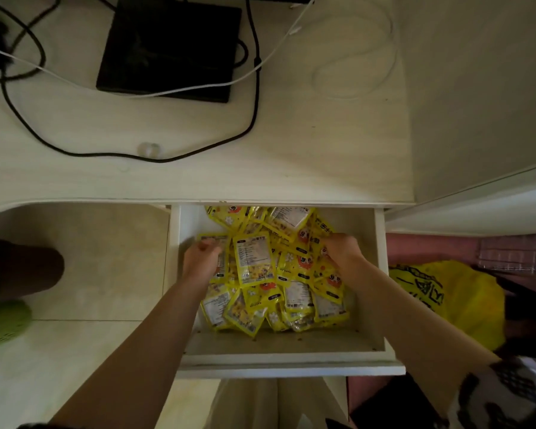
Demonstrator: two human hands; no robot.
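Both hands are down in the open drawer (291, 365), with bare forearms running in side by side from below and spreading a little towards the wrists. The left hand (202, 257) sits at the pile's left edge, knuckles up, wrist bent slightly inward. Its fingers are curled round the edge of the leftmost packet (209, 238), so it grips that one. The right hand (342, 247) is level with it and well apart from it, on the pile's right side. It is bunched with the back of the hand upward and its fingertips sunk among the wrappers. I cannot tell whether it holds anything.

Between the two hands and nearer the person lie the yellow packets (254, 264), heaped loosely on the drawer's floor. They overlap so much that I can't count them exactly, but there are well over twenty. Some lie face up and some show their printed backs. There is one drawer, pulled out from under the counter (322, 150).

Beyond the hands, on the counter, sits one black box (167, 48), with a long black cable (75, 153) looping in front of it and a white cable (353, 57) crossing it. Out past the right hand, beside the drawer, lies one yellow bag (464, 298). Far out from the left hand, on the floor, is one green slipper (3, 323).
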